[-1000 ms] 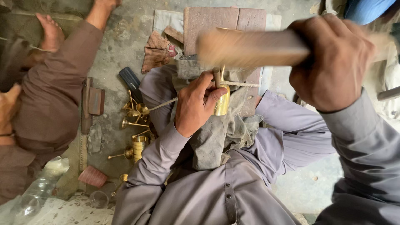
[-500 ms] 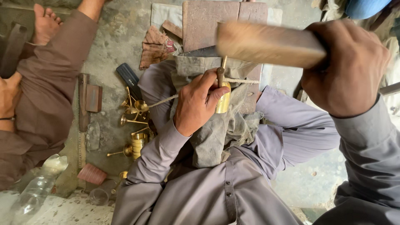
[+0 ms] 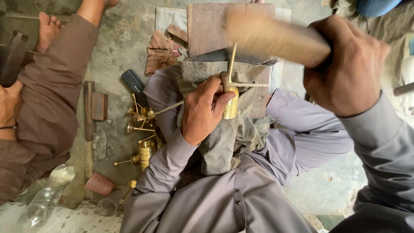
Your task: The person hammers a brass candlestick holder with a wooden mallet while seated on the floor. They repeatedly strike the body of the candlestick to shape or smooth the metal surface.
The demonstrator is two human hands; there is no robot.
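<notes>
My left hand (image 3: 203, 108) grips a shiny brass cylinder (image 3: 231, 104) with thin metal rods sticking out of its top, held against a grey cloth (image 3: 233, 138) over my lap. My right hand (image 3: 345, 64) is raised at the upper right, closed around a thick wooden mallet (image 3: 276, 36) that is blurred by motion and hangs above the brass piece. A brown board (image 3: 211, 26) lies on the ground beyond the cloth.
Several small brass pieces (image 3: 142, 125) lie on the stone floor left of my knee, beside a black handle (image 3: 134, 86) and wooden blocks (image 3: 99, 105). Another person in brown clothes (image 3: 47, 99) sits at the left. A plastic bottle (image 3: 47, 196) lies at the lower left.
The mallet in my right hand has shifted right and upward across the frames. My left hand keeps the brass cylinder in the same place on the cloth.
</notes>
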